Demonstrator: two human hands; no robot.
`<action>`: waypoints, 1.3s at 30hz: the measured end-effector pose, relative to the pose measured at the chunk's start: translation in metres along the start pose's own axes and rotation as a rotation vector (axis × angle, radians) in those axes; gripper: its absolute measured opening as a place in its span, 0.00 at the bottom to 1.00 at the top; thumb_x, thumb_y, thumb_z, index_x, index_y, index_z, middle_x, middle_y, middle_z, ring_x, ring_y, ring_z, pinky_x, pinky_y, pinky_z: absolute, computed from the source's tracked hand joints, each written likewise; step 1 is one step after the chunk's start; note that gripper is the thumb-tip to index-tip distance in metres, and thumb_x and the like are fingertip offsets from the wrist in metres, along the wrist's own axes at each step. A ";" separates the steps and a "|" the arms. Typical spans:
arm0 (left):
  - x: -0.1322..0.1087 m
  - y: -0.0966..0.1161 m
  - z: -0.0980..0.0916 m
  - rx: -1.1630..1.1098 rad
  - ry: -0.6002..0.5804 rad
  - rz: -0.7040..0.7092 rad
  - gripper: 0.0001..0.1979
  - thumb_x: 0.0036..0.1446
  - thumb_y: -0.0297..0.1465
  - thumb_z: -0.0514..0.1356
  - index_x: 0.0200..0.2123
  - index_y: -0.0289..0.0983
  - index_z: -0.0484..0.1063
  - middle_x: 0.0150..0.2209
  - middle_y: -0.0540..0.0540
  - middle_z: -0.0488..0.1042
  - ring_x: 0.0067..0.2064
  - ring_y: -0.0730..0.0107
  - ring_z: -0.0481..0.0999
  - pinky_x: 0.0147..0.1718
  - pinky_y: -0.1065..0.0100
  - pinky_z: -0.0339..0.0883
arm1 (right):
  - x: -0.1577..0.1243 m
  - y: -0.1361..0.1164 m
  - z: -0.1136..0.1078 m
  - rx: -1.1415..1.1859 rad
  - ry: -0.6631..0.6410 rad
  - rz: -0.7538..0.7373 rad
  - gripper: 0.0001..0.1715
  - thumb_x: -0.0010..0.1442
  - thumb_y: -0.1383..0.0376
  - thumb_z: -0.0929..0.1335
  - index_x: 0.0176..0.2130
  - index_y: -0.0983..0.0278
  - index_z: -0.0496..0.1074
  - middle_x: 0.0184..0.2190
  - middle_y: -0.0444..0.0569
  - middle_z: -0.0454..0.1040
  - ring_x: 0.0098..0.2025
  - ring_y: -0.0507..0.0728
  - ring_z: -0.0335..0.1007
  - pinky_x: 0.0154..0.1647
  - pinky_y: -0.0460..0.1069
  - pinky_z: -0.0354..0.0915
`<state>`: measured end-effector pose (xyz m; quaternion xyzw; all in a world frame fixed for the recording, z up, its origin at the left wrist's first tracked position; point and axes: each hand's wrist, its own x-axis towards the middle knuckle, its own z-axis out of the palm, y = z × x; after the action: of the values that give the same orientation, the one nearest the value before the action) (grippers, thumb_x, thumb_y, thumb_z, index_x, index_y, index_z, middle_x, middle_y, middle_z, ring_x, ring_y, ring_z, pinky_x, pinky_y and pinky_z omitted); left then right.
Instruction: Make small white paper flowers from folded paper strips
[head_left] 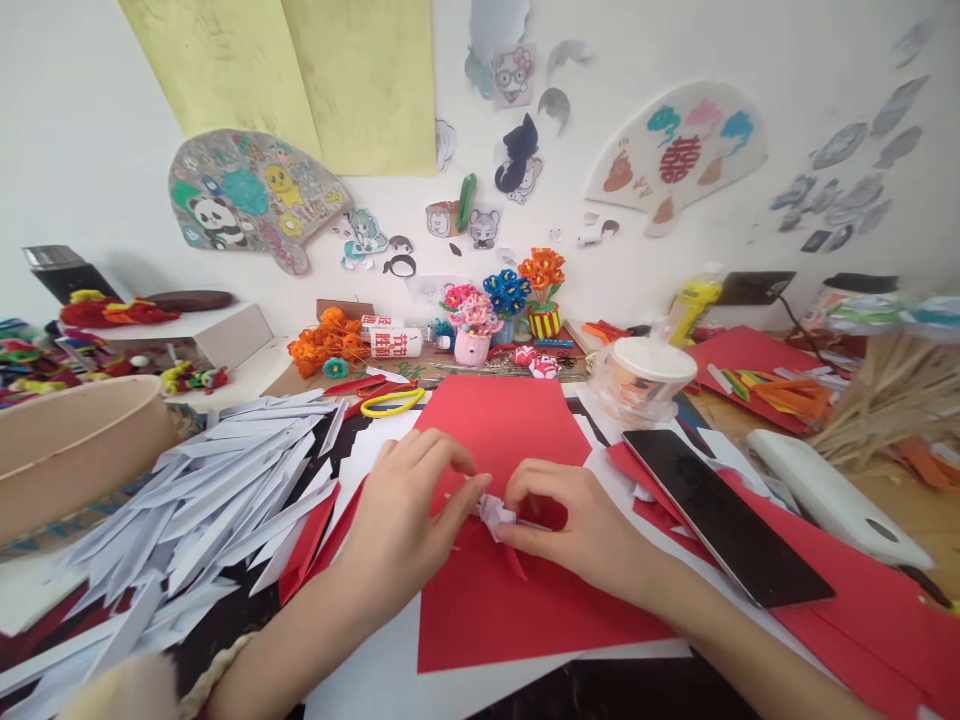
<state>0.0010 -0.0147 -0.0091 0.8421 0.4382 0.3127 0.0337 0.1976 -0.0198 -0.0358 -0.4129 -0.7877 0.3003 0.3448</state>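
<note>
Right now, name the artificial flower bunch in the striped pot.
The orange artificial flower bunch right of the blue bunch; only its pot shows red-and-yellow stripes.

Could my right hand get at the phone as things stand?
Probably yes: the phone lies uncovered to the right of your right hand, though that hand is pinching folded white paper.

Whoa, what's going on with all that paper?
Someone has a small folded white paper between the fingers of the left hand and right hand, above a red sheet. A heap of white strips lies to the left, and a phone to the right.
</note>
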 end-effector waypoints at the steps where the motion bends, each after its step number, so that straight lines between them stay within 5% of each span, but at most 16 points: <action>1: -0.003 0.003 -0.001 0.083 0.063 0.064 0.11 0.61 0.33 0.53 0.27 0.38 0.67 0.27 0.50 0.71 0.28 0.71 0.67 0.28 0.67 0.56 | 0.000 0.001 0.000 0.012 0.013 0.027 0.10 0.58 0.61 0.70 0.28 0.64 0.70 0.26 0.44 0.72 0.28 0.51 0.67 0.29 0.46 0.64; 4: -0.014 0.014 0.003 0.266 0.067 0.306 0.17 0.60 0.38 0.55 0.21 0.37 0.64 0.18 0.51 0.65 0.19 0.73 0.60 0.21 0.67 0.47 | 0.001 0.004 -0.001 0.019 0.063 0.097 0.11 0.57 0.60 0.69 0.28 0.64 0.69 0.23 0.42 0.70 0.25 0.50 0.63 0.24 0.45 0.61; 6: -0.020 0.020 0.011 0.344 -0.005 0.326 0.17 0.59 0.40 0.55 0.21 0.38 0.64 0.17 0.51 0.64 0.18 0.71 0.61 0.19 0.66 0.47 | 0.002 0.005 0.000 0.027 0.070 0.118 0.09 0.57 0.62 0.68 0.28 0.64 0.68 0.22 0.41 0.69 0.24 0.50 0.62 0.24 0.44 0.60; 14: -0.030 0.023 0.034 0.408 -0.060 0.461 0.12 0.50 0.18 0.52 0.19 0.37 0.60 0.17 0.51 0.61 0.17 0.72 0.58 0.18 0.65 0.38 | 0.002 0.000 0.001 0.063 0.094 0.075 0.10 0.55 0.64 0.70 0.25 0.65 0.69 0.24 0.42 0.66 0.24 0.49 0.59 0.23 0.44 0.58; 17: -0.033 0.020 0.035 0.426 -0.087 0.464 0.12 0.48 0.16 0.52 0.19 0.37 0.59 0.17 0.51 0.60 0.17 0.73 0.56 0.19 0.64 0.36 | 0.002 0.001 -0.003 0.095 0.103 0.090 0.11 0.57 0.62 0.69 0.25 0.65 0.72 0.24 0.43 0.68 0.25 0.50 0.60 0.24 0.45 0.59; 30: -0.031 0.019 0.034 0.348 0.198 0.458 0.13 0.50 0.16 0.53 0.20 0.36 0.57 0.17 0.54 0.56 0.18 0.76 0.49 0.20 0.65 0.36 | 0.002 0.007 -0.005 0.432 0.166 0.274 0.15 0.52 0.57 0.72 0.24 0.65 0.73 0.26 0.47 0.72 0.30 0.54 0.68 0.32 0.49 0.64; 39: -0.033 0.017 0.035 0.453 0.120 0.516 0.11 0.48 0.18 0.56 0.21 0.37 0.59 0.18 0.52 0.58 0.19 0.73 0.53 0.20 0.64 0.38 | 0.003 0.009 0.000 0.296 0.069 0.279 0.13 0.51 0.59 0.73 0.25 0.65 0.70 0.24 0.42 0.66 0.24 0.49 0.58 0.25 0.46 0.55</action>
<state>0.0185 -0.0421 -0.0478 0.8914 0.2702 0.2546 -0.2601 0.2004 -0.0125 -0.0413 -0.4730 -0.6580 0.4431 0.3834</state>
